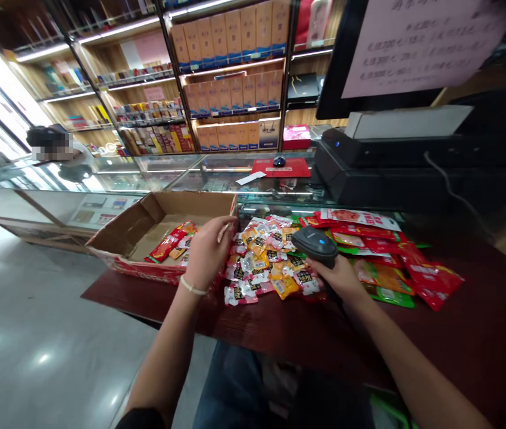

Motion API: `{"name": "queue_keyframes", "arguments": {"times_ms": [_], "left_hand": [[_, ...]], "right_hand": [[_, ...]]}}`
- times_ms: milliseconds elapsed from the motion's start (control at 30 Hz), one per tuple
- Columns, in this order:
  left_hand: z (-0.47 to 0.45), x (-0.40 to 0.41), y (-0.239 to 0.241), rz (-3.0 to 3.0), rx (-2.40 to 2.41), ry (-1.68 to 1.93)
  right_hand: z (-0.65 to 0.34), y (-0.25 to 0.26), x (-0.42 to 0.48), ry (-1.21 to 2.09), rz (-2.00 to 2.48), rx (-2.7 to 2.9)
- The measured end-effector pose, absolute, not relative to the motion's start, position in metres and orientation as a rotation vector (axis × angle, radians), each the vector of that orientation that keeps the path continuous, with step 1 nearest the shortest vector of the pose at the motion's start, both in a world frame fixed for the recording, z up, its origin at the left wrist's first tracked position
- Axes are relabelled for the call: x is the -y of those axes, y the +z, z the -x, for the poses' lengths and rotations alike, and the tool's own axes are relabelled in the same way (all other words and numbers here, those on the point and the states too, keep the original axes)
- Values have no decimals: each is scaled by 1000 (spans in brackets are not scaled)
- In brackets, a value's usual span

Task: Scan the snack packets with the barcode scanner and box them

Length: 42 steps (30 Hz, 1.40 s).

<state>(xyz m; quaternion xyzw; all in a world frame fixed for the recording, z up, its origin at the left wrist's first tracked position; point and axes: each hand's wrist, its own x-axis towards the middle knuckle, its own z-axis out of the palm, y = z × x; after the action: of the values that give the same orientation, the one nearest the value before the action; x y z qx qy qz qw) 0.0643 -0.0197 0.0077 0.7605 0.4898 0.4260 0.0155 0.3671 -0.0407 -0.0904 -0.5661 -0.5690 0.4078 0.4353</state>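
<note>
Here, near to far
Table: a dark red table top [280, 333] runs across the foreground, its near edge just in front of the person's lap, with a bare strip between that edge and the packets
Right hand: the right hand [340, 279] is closed around the grip of a black barcode scanner [315, 243]
Scanner: its long axis runs from the hand up and to the left; the head, with a small blue light on top, points down-left over the pile
Left hand: the left hand [206, 253] is loosely curled, fingers pinched on a small packet at the pile's left edge, beside the box wall; a pale band sits on the wrist
Small packets: a heap of little snack packets [264, 259] lies between both hands, crowding the space under the scanner
Long packets: red, orange and green flat packets [387, 262] spread to the right, reaching toward the table's right part
Box: an open cardboard box [155, 229] sits at the left, a few packets inside, flaps raised
Beyond: a glass counter [217, 176] with a red mouse pad [282, 168], a till monitor [414, 53] at right, lit shelves [230, 77] behind
</note>
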Motion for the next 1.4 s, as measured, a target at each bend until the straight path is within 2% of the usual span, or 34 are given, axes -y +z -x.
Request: {"name": "queue_keyframes", "arguments": {"times_ms": [133,300,433,600,767,1067,1233,1400], "left_hand": [[-123,9,-8,-2474,-1287,1189],[-173,-31,-55,-2537,-1274,932],[-195,-44,-81,-2677,-1080,802],[-200,-36,-94,-2782,-1115,693],[-189,-30,-95,-2520,-1266,908],[-182,-45,-97,-1298,-1091,1416],[-178,-53,-96,-777,-978,1510],[-173,-58,-95,-654,-959,1545]], "right_hand": [[-372,-83,43,1009,1385,1339],[-382,-78,42,1015,1367,1219],[-391,-76,39,987,1337,1192],[-397,-76,38,978,1287,1168],[-397,-80,38,947,1318,1200],[-391,-82,40,933,1391,1240],[-387,-86,41,840,1501,1333],[-379,-88,42,750,1385,1522]]}}
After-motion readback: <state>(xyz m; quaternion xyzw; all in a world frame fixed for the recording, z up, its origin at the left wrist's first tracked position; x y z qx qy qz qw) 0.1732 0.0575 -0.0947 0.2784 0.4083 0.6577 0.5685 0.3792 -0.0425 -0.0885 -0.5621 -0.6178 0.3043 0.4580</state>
